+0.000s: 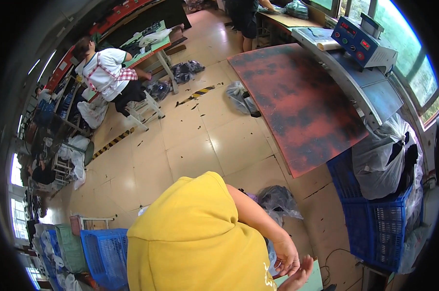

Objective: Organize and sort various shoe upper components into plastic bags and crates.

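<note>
My left arm reaches out of a loose yellow sleeve (195,218) that fills the lower middle of the view. My left hand (286,254) hangs with loosely bent fingers and a gap beside the thumb; I see nothing in it. Close below, my right hand (299,277) is partly cut off by the lower edge, its visible fingers stretched out. Both are over or beside a pale green tabletop (314,277). A patch of light blue material (271,250) shows past my left forearm. Whatever lies under the hands is hidden.
A red-and-black worn board (297,102) stands ahead, beside a blue machine with a control panel (365,42). Blue crates (382,233) and a bulging plastic bag (382,165) stand right. Another blue crate (103,254) is left. Dark bagged material (277,200) lies on the floor. A co-worker (103,72) sits far left.
</note>
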`<act>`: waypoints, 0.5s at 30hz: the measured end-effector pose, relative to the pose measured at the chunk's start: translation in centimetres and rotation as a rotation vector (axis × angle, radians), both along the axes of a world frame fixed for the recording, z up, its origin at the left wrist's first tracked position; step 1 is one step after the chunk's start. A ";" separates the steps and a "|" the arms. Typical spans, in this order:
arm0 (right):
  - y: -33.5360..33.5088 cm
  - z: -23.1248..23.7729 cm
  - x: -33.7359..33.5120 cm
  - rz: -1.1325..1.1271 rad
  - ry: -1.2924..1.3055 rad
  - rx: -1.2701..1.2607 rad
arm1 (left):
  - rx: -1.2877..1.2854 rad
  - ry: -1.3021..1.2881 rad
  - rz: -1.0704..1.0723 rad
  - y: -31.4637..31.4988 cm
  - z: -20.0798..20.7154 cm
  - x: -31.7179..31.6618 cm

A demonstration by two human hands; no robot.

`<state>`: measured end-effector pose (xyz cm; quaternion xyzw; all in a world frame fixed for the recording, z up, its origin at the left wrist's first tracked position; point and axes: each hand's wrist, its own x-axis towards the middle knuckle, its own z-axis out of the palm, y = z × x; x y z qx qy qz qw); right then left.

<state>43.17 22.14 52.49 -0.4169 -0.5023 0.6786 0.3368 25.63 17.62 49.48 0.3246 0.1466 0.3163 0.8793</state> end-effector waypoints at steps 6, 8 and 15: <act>-2.8 -2.7 0.9 0.178 -0.058 -0.248 | -0.116 -0.185 -0.292 1.3 1.0 -0.6; -2.8 -0.7 -0.8 0.136 -0.139 0.002 | -0.114 -0.149 -0.333 1.1 0.7 -1.6; -7.6 -1.6 3.8 -0.742 0.173 -0.129 | -0.317 -0.168 -0.380 5.8 -2.2 1.1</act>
